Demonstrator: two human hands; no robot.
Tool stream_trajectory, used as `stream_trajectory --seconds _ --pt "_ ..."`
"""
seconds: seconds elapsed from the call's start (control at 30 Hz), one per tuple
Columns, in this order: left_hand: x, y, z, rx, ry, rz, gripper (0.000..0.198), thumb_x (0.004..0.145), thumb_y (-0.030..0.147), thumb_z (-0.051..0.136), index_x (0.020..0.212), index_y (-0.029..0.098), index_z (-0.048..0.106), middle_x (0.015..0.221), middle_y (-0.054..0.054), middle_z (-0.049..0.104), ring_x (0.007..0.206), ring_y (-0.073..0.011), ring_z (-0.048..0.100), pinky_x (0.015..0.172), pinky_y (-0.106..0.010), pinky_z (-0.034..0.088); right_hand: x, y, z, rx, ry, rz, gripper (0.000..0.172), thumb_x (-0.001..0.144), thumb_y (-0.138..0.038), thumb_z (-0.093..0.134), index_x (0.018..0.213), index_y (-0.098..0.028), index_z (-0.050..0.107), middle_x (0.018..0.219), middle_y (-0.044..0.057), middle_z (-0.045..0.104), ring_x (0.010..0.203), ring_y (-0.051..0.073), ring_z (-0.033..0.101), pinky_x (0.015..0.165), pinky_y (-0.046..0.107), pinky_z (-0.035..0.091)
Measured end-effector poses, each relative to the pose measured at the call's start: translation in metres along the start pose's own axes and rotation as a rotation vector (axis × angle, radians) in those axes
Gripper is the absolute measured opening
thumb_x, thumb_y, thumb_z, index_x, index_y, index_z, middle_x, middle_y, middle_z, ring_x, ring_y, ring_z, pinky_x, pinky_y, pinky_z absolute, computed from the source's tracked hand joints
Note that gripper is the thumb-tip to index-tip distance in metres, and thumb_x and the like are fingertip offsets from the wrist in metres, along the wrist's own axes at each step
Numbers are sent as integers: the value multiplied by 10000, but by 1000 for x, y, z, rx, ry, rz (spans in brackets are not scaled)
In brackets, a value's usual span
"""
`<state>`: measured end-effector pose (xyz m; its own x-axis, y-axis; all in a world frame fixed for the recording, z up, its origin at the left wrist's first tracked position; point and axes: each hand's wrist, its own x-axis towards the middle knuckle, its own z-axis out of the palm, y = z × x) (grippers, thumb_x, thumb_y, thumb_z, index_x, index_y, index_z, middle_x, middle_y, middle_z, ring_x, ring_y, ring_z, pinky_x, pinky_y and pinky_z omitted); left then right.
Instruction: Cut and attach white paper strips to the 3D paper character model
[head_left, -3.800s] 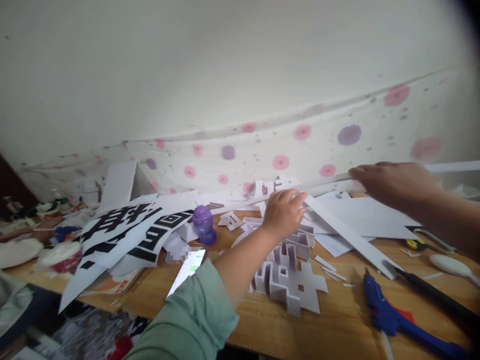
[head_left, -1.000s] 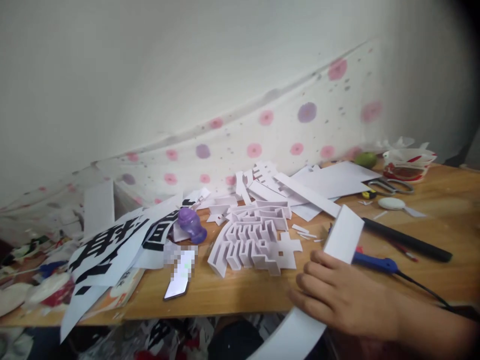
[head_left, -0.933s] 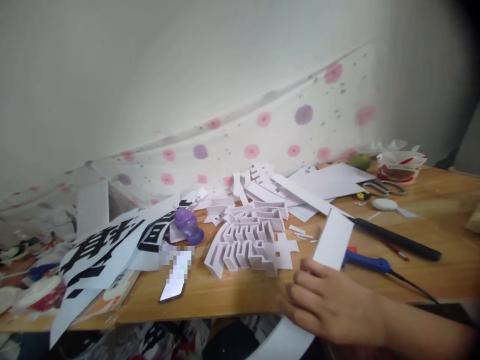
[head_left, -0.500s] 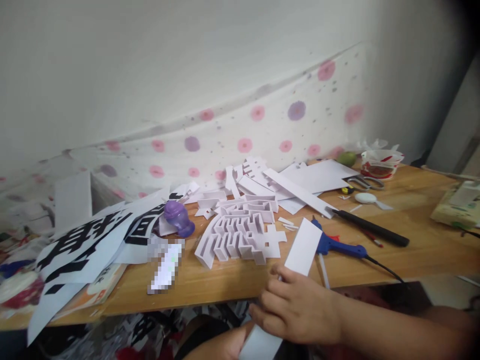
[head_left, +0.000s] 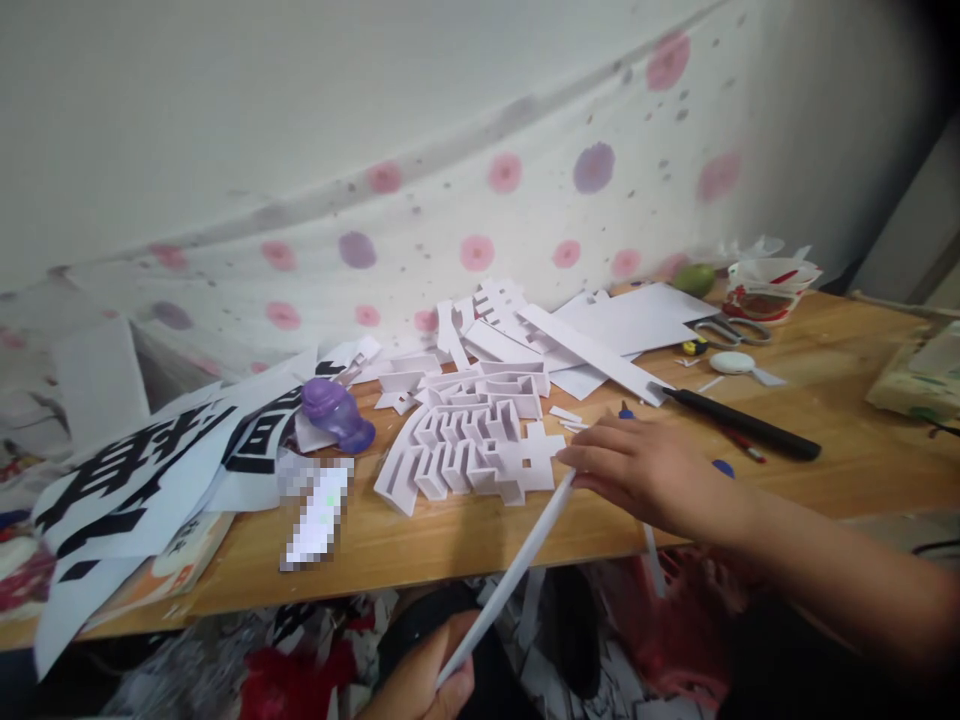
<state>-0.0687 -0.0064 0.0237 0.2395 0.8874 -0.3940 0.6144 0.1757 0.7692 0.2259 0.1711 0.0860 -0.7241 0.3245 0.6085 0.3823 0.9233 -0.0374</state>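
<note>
A long white strip of board slants up from the table's front edge, seen nearly edge-on. My left hand is closed round its lower end, thumb along the strip. My right hand grips the upper end between thumb and fingers, over the table. Behind the right hand, only bits of a blue glue gun show. Just left of that hand lies a white built-up character shape with upright walls, beside a flat cross-like part.
A black-handled knife, scissors and a white round object lie right. White boards are piled behind. A purple bottle and sheets with black characters sit left. A bowl stands far right.
The strip has turned from its broad face to nearly edge-on. My right hand has moved up and right to its upper end, covering most of the glue gun. My left hand shows more.
</note>
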Motion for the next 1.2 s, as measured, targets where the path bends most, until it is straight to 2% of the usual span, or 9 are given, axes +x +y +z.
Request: stream_trajectory --seconds 0.13,0.3,0.43,0.57,0.67,0.73,0.9,1.0,1.2 --pt "-3 8 -6 38 64 -27 410 876 389 451 1270 281 486 1045 -43 584 968 -219 511 923 -321 380 -7 3 14 75 -91 61 204 952 -228 457 1016 -187 647 908 67 655 818 166 609 749 279 478" --pt "-19 14 -18 139 -184 -241 403 724 192 564 1117 283 549 901 15 562 761 -158 516 681 -248 405 -7 -5 21 198 -177 69 205 950 -198 450 960 -162 651 857 72 648 793 159 611 732 260 464" --pt "-14 15 -12 -23 -246 -74 415 730 258 590 1138 247 511 885 12 525 724 -132 472 645 -232 375 -3 -16 19 246 -174 52 219 951 -200 440 953 -141 651 854 85 646 787 176 604 720 283 458" --pt "4 9 10 -224 -73 37 642 790 375 556 1367 249 305 956 -12 478 743 -124 431 674 -242 366 -4 -15 19 263 -132 65 206 945 -223 463 964 -153 655 879 86 653 815 181 607 748 296 464" --pt "11 3 20 -196 -4 13 676 764 371 586 1372 227 326 917 -10 469 772 -135 430 700 -251 364 -4 -1 20 280 -87 88 206 927 -236 514 1099 -175 609 997 78 647 881 162 610 801 273 477" --pt "10 -1 21 -176 33 9 665 769 400 582 1366 217 352 871 -2 462 754 -135 420 694 -254 354 1 13 22 249 -90 151 337 912 -216 531 1248 -194 514 1169 88 584 923 151 604 827 267 484" --pt "3 -14 14 -233 70 37 728 750 624 524 1330 193 436 781 2 440 677 -126 369 655 -262 318 33 45 36 87 -265 230 497 839 -178 614 1312 -255 481 1218 77 542 893 180 616 804 310 507" --pt "2 -26 12 -200 135 50 765 734 690 488 1310 188 465 760 -2 439 661 -133 371 646 -270 315 58 62 51 -33 -336 238 578 798 -142 651 1338 -226 465 1309 114 477 1065 252 548 853 356 488" --pt "-3 -38 1 -68 290 31 698 770 655 454 1280 180 485 737 1 438 657 -149 387 653 -276 348 85 87 78 -208 -506 247 217 874 -275 610 1049 -146 610 1154 82 564 1063 221 529 878 407 469"
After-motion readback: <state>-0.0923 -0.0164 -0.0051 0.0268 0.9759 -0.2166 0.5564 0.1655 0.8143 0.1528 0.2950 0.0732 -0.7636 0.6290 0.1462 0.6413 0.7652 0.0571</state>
